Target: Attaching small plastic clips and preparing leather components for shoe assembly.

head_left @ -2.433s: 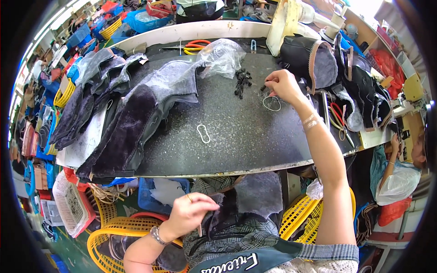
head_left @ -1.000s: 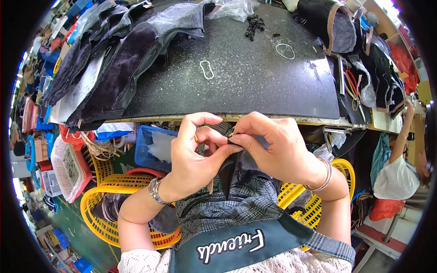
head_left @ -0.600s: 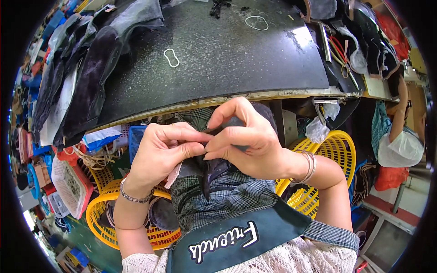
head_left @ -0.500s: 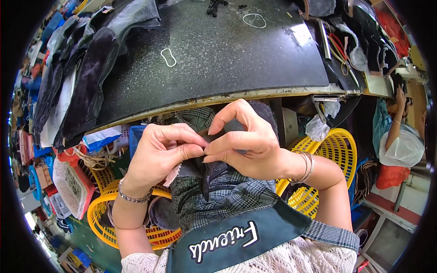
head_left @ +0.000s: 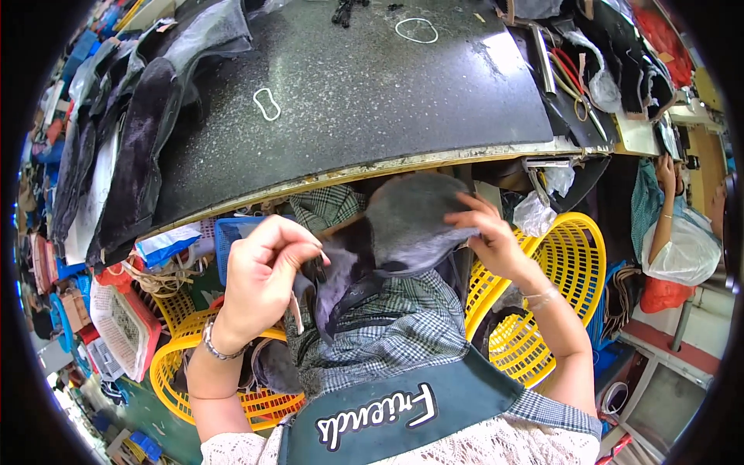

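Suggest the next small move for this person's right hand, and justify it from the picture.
Perhaps close the right hand gently on the soft, fuzzy grey-and-dark fabric piece. Its fingers are spread open at the piece's right edge, while the left hand has thumb and forefinger pinched together at the left side, so a second grip would likely steady it.

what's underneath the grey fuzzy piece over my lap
Checked cloth shows along the near side of the grey fuzzy piece, and more past its far left; whatever lies directly beneath is covered.
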